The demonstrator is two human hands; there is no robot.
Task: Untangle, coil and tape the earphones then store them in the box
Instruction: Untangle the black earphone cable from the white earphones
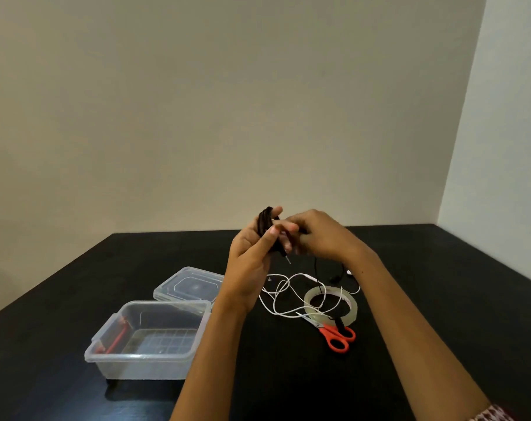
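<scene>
Black earphones [265, 221] are wound in a coil around the fingers of my left hand [252, 256], held up above the table; the metal plug hangs below the coil. My right hand [316, 235] pinches the loose black cable beside the coil, and that cable trails down to the table by the tape. A white pair of earphones [284, 291] lies tangled on the table under my hands. The clear plastic box [142, 338] stands open at the left with a coiled red cable inside.
The box's clear lid [188, 285] lies behind the box. A roll of clear tape [331, 303] and orange-handled scissors [337, 337] lie to the right, partly over the white cable. The table [440, 299] is black, set against two walls.
</scene>
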